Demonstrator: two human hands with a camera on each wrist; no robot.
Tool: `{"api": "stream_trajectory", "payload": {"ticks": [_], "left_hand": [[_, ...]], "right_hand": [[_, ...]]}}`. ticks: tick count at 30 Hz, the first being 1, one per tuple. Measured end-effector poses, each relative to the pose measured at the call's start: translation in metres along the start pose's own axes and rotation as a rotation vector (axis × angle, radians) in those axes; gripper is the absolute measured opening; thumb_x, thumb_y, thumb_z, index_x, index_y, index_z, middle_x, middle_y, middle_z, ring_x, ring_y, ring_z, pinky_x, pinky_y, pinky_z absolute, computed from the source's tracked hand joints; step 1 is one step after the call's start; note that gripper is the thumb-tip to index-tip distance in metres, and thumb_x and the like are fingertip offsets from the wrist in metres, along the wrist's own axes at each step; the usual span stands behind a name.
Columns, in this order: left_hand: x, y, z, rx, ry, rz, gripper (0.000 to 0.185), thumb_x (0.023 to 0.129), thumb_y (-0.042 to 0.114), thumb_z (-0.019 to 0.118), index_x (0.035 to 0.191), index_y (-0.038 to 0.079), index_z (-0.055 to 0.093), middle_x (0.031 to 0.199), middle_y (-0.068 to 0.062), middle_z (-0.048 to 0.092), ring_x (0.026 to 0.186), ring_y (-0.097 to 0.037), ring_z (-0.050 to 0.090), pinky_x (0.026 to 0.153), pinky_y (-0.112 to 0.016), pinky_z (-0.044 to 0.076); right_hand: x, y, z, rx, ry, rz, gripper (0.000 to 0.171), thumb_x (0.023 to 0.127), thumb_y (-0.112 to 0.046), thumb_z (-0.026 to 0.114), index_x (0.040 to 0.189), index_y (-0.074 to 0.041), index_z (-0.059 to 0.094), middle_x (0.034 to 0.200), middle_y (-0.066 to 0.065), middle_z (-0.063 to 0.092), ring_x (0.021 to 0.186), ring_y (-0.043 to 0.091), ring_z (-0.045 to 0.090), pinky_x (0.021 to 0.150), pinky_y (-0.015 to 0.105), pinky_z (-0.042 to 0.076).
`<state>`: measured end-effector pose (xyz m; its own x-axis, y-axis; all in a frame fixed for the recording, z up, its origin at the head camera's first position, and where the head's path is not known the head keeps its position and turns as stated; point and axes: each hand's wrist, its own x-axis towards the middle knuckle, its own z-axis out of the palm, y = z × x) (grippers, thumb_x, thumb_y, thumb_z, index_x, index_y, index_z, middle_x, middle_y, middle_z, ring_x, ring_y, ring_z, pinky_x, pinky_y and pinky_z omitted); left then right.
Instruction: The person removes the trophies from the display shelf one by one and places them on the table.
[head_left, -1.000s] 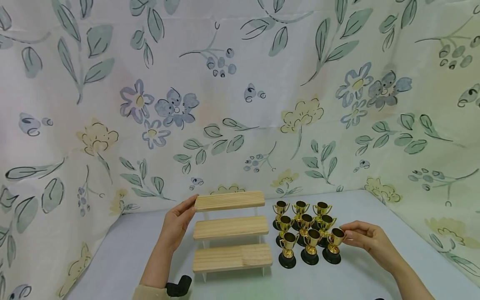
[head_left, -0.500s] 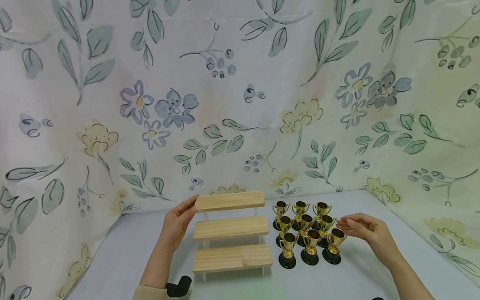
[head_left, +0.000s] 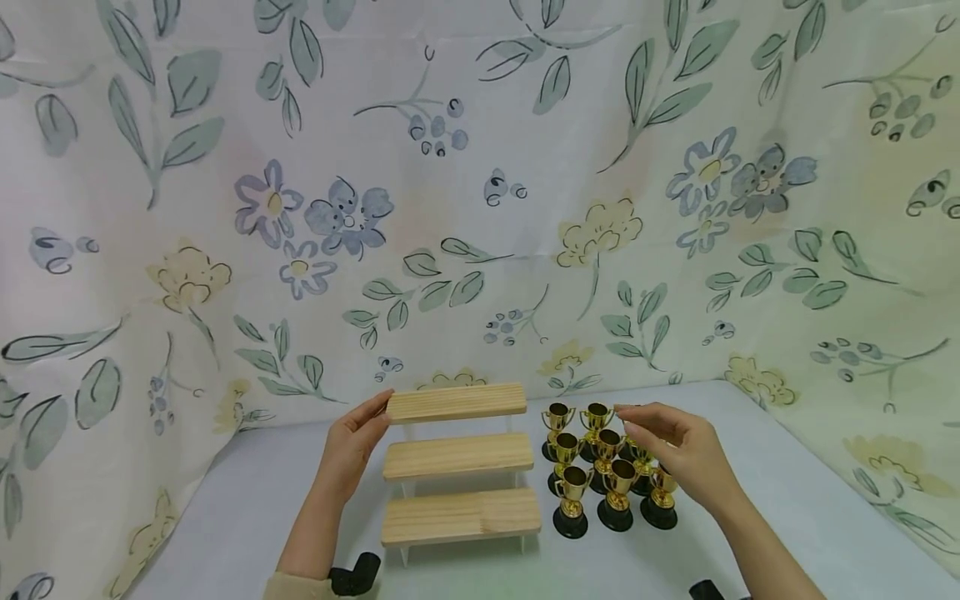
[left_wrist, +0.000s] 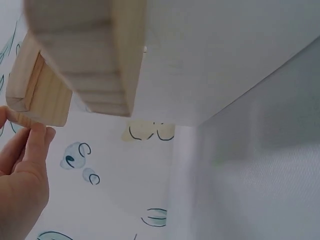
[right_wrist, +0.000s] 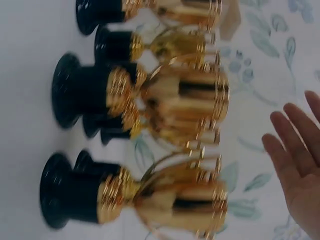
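Observation:
At the left end of the top board of a three-tier wooden display stand, my left hand pinches the wood between thumb and fingers. The left wrist view shows the same hand gripping that board end. Several gold trophy cups on black bases stand upright in rows right of the stand. My right hand hovers over the back right of the group and hides the cup there. In the right wrist view its fingers are extended, apart from the blurred trophy cups.
Stand and cups sit on a white-covered table. Behind them hangs a floral cloth, close to the table's back edge. A black device is on the left wrist.
My right hand has moved left and back, from beside the front right cup to above the back right ones. The left hand keeps its grip on the stand. The head view has shifted slightly.

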<state>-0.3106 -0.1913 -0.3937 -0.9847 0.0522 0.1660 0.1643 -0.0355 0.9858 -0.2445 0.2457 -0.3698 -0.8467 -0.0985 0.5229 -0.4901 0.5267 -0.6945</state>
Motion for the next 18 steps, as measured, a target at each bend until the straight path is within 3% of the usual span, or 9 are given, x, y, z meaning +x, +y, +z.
{"api": "stream_trajectory", "payload": {"ticks": [2,5,10,13,18], "left_hand": [[-0.001,0.003,0.001,0.06,0.006,-0.018,0.052,0.1,0.016,0.057,0.149,0.007,0.043,0.153,-0.011,0.045,0.121,0.007,0.055,0.103,-0.008,0.046],[-0.001,0.008,0.004,0.158,0.032,-0.031,0.05,0.1,0.02,0.058,0.148,0.011,0.046,0.154,-0.011,0.045,0.133,-0.008,0.051,0.114,-0.021,0.043],[-0.002,0.017,0.014,0.319,0.091,-0.018,0.049,0.1,0.025,0.058,0.146,0.009,0.049,0.154,-0.013,0.045,0.144,-0.031,0.041,0.123,-0.049,0.033],[-0.006,0.021,0.021,0.5,0.121,0.017,0.053,0.1,0.032,0.058,0.147,0.009,0.048,0.156,-0.012,0.043,0.147,-0.035,0.036,0.122,-0.055,0.031],[-0.017,0.03,0.042,0.78,0.111,0.167,0.07,0.095,0.035,0.065,0.153,0.008,0.036,0.163,-0.017,0.026,0.151,-0.048,0.015,0.121,-0.072,0.008]], "right_hand": [[0.003,-0.008,0.009,-0.05,-0.002,-0.014,0.019,0.096,-0.02,0.065,0.114,-0.022,0.072,0.126,-0.001,0.071,0.101,-0.005,0.066,0.085,0.023,0.059],[0.007,-0.014,0.02,-0.11,0.006,-0.039,0.022,0.095,-0.023,0.066,0.116,-0.026,0.071,0.132,0.0,0.068,0.112,0.005,0.066,0.093,0.036,0.06],[0.013,-0.017,0.036,-0.1,0.0,-0.092,0.03,0.094,-0.023,0.069,0.123,-0.017,0.068,0.141,0.007,0.061,0.131,0.034,0.055,0.101,0.061,0.051],[0.017,-0.018,0.047,-0.085,-0.033,-0.122,0.037,0.092,-0.024,0.07,0.128,-0.015,0.065,0.147,0.012,0.055,0.136,0.04,0.05,0.103,0.067,0.047],[0.021,-0.024,0.059,-0.108,-0.105,-0.129,0.046,0.092,-0.031,0.07,0.135,-0.022,0.06,0.155,0.012,0.045,0.142,0.042,0.04,0.105,0.073,0.04]]}}
